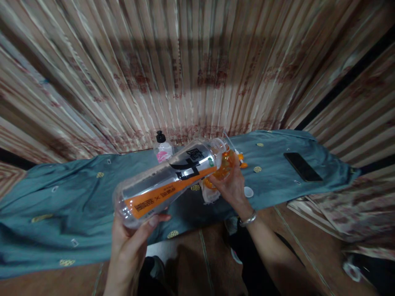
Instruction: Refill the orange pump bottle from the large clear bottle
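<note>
My left hand point(134, 242) is wrapped round the base of a large clear bottle point(169, 181) with an orange and black label. The bottle is tilted, its neck pointing right and resting at or very near the mouth of a smaller bottle point(222, 166) with orange contents. My right hand point(233, 185) grips that orange bottle from its right side, with a silver bracelet on the wrist. Whether liquid passes between the two necks cannot be made out. A small white round cap point(248, 192) lies on the cloth just right of my right hand.
A teal cloth point(83, 197) covers the long table. Behind the large bottle stands a black-topped pump bottle point(163, 149). A dark phone point(303, 167) lies at the right. Small orange and white items point(243, 160) and a whitish cloth point(210, 195) are beside my right hand. Pleated curtains rise behind.
</note>
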Tool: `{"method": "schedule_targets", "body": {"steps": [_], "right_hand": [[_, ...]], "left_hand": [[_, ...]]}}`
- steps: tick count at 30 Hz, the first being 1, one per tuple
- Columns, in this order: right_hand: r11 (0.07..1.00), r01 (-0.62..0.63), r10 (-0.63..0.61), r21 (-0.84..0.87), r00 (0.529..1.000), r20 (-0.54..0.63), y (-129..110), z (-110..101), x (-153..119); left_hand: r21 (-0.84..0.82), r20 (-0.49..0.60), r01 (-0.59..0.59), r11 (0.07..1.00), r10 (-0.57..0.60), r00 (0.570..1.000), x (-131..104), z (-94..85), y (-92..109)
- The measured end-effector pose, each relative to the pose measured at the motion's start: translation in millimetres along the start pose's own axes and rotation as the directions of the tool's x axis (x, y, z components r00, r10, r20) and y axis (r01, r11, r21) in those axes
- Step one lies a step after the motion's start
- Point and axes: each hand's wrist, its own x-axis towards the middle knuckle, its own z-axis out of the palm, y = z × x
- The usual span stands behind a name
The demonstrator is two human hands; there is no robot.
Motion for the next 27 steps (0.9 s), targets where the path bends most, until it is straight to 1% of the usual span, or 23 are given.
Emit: {"method": "schedule_targets", "body": {"steps": [6, 10, 16, 22, 27], "right_hand": [[0.999, 0.037, -0.037, -0.012, 0.999, -0.017, 3.2, 3.0, -1.5], [0.999, 0.036, -0.036, -0.003, 0.999, -0.014, 2.2, 1.6, -0.3], [0.999, 0.034, -0.034, 0.010, 0.999, -0.014, 0.7, 0.2, 0.8], [1.000, 0.022, -0.022, 0.005, 1.000, -0.002, -0.7, -0.5, 0.8], [1.000, 0.022, -0.022, -0.002, 1.000, -0.004, -1.1, 0.4, 0.7]], "left_hand": [[-0.011, -0.013, -0.012, 1.000, 0.012, 1.000, 0.9, -0.7, -0.9], [-0.018, 0.010, -0.024, 1.000, 0.024, 1.000, 2.1, -2.2, -1.6], [-0.044, -0.013, -0.017, 0.999, 0.016, 1.000, -0.8, 3.0, 0.5], [-0.029, -0.004, -0.020, 0.999, 0.020, 1.000, -0.2, -0.5, -1.8], [-0.039, -0.019, -0.015, 0.999, 0.014, 1.000, 0.0, -0.3, -1.6]]}}
